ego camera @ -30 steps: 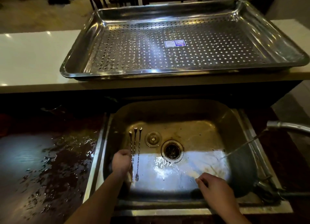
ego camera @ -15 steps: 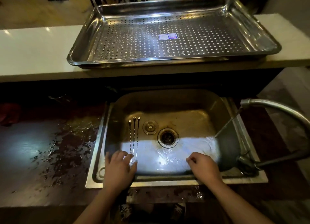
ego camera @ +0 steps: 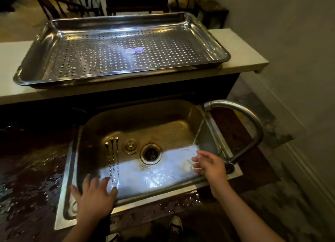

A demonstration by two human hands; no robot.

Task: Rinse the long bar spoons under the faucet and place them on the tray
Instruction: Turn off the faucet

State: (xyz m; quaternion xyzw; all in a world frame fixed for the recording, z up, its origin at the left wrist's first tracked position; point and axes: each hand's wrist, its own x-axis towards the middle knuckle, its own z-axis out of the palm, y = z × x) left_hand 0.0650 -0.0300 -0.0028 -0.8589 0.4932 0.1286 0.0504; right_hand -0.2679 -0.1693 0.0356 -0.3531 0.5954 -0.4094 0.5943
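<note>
Bar spoons (ego camera: 113,162), three in all, lie side by side on the floor of the sink (ego camera: 145,118), at 9 o'clock from the drain (ego camera: 150,154), with their knobbed ends toward 12. A round stopper (ego camera: 130,145) sits between them and the drain. The left hand (ego camera: 94,198) is spread flat and holds nothing. It lies over the sink's 7 o'clock rim, fingertips just beside the spoons' near ends; I cannot tell whether they touch. The right hand (ego camera: 208,166), fingers loose and apart, is at 4 o'clock where the faucet (ego camera: 239,113) stream lands. At 12 o'clock the perforated tray (ego camera: 36,60) holds a small label (ego camera: 134,50), its near rim close to the counter (ego camera: 244,48) edge.
</note>
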